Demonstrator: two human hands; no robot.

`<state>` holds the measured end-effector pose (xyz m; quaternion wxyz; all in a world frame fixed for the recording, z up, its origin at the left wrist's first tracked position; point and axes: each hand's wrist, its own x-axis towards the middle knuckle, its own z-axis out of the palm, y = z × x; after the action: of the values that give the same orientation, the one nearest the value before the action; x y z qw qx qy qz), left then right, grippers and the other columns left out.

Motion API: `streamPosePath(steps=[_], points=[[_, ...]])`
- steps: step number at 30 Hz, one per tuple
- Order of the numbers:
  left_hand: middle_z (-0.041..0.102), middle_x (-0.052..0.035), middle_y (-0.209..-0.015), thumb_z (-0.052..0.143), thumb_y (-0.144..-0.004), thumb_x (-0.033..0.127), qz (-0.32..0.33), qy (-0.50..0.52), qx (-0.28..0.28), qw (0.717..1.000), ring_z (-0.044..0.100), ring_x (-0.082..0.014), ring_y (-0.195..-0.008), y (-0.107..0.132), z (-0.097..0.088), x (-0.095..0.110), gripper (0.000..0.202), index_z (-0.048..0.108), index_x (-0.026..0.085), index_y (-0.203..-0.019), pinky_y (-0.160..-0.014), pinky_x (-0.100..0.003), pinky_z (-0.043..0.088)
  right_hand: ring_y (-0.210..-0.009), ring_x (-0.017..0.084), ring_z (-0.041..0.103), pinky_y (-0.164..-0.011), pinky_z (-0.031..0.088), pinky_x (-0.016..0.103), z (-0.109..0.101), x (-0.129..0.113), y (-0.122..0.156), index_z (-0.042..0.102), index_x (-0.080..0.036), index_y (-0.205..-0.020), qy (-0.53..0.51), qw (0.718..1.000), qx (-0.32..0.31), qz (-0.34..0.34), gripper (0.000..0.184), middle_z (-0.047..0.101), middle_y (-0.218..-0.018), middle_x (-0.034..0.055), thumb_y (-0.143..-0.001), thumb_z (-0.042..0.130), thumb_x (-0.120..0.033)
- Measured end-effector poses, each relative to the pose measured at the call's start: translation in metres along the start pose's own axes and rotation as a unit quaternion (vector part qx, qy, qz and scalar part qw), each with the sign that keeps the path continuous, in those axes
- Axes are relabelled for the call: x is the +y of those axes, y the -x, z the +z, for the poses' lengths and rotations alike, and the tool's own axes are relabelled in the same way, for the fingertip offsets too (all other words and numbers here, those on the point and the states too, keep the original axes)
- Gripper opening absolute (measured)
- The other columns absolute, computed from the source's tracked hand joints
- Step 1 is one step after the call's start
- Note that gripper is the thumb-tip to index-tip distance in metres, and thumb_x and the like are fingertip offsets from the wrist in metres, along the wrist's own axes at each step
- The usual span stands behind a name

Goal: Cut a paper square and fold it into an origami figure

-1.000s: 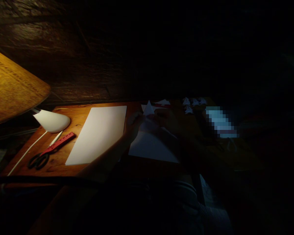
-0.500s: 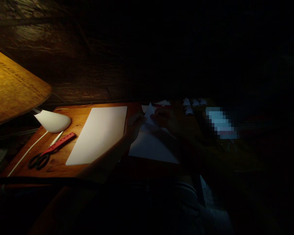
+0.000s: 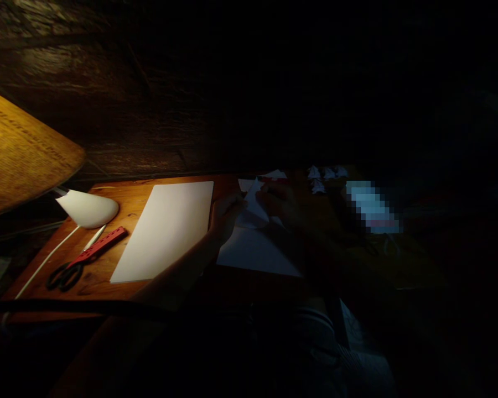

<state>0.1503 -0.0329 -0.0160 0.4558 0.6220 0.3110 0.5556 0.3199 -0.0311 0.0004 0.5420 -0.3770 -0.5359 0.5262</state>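
Between my two hands stands a piece of folded paper (image 3: 255, 210), pale and pointed at the top like a tall triangle. My left hand (image 3: 229, 209) is closed on its left edge, fingers bent. From the other side my right hand (image 3: 280, 200) pinches it near the tip; deep shadow hides much of that hand. Under the folded piece lies a flat white sheet (image 3: 257, 251), partly shaded by my right arm. Left of my left forearm rests a larger stack of white paper (image 3: 166, 232), brightly lit.
Scissors (image 3: 68, 273), a red slotted strip (image 3: 103, 246) and a white pen (image 3: 95, 236) lie by the lamp base (image 3: 89, 209). A yellow lampshade (image 3: 25, 152) overhangs the left. Small folded paper pieces (image 3: 317, 179) sit at the back; a blurred lit screen (image 3: 373, 207) is rightward.
The folded paper's tip has dipped slightly and its lower edge now shows as a wider triangle between my hands. Both hands keep hold of it; the view has shifted a little.
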Motion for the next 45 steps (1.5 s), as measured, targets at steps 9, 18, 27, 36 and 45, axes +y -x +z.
streamPosePath(steps=[9,18,27,36,45], points=[[0.047,0.0012,-0.064,0.066,-0.079,0.03,0.0,-0.021,-0.009,1.0,0.045,-0.0146,-0.063,-0.001,0.001,0.001,0.023,0.054,0.02,-0.062,-0.059,-0.028,0.038,-0.05,0.008,0.038,-0.048,0.031,0.023,-0.002,0.005,-0.003,0.048,-0.021,-0.062,-0.007,1.0,0.009,-0.017,0.033,0.044,-0.057,-0.0062,-0.072,0.073,-0.04],[0.05,0.0004,-0.067,0.063,-0.079,0.025,0.026,-0.033,-0.023,0.999,0.046,-0.0135,-0.062,-0.001,0.002,0.003,0.019,0.057,0.019,-0.061,-0.058,-0.028,0.037,-0.058,0.01,0.041,-0.054,0.035,0.025,-0.005,0.004,-0.005,0.049,-0.021,-0.061,-0.009,0.999,0.015,-0.033,0.03,0.048,-0.062,-0.0037,-0.071,0.073,-0.036],[0.051,-0.0006,-0.067,0.064,-0.077,0.028,0.014,-0.028,-0.014,0.999,0.046,-0.0149,-0.063,0.0,0.002,0.002,0.019,0.057,0.02,-0.061,-0.058,-0.028,0.036,-0.061,0.011,0.042,-0.058,0.037,0.026,-0.004,-0.005,-0.001,0.048,-0.022,-0.06,0.012,0.999,0.023,-0.033,0.026,0.046,-0.062,-0.0031,-0.071,0.068,-0.034],[0.052,-0.0001,-0.068,0.064,-0.077,0.029,0.026,-0.048,-0.026,0.998,0.047,-0.0151,-0.065,0.0,-0.001,-0.001,0.019,0.058,0.02,-0.061,-0.064,-0.03,0.039,-0.062,0.012,0.043,-0.057,0.037,0.027,-0.004,-0.01,-0.002,0.051,-0.022,-0.062,0.027,0.999,0.015,-0.037,0.022,0.048,-0.063,-0.0023,-0.071,0.065,-0.037],[0.054,-0.0015,-0.073,0.066,-0.079,0.033,0.043,-0.068,-0.011,0.997,0.049,-0.0168,-0.07,0.0,-0.002,0.0,0.02,0.059,0.021,-0.066,-0.065,-0.03,0.04,-0.066,0.013,0.045,-0.061,0.04,0.026,-0.006,-0.011,-0.004,0.054,-0.022,-0.067,0.009,0.998,0.005,-0.06,0.034,0.05,-0.068,-0.0019,-0.075,0.072,-0.049]])
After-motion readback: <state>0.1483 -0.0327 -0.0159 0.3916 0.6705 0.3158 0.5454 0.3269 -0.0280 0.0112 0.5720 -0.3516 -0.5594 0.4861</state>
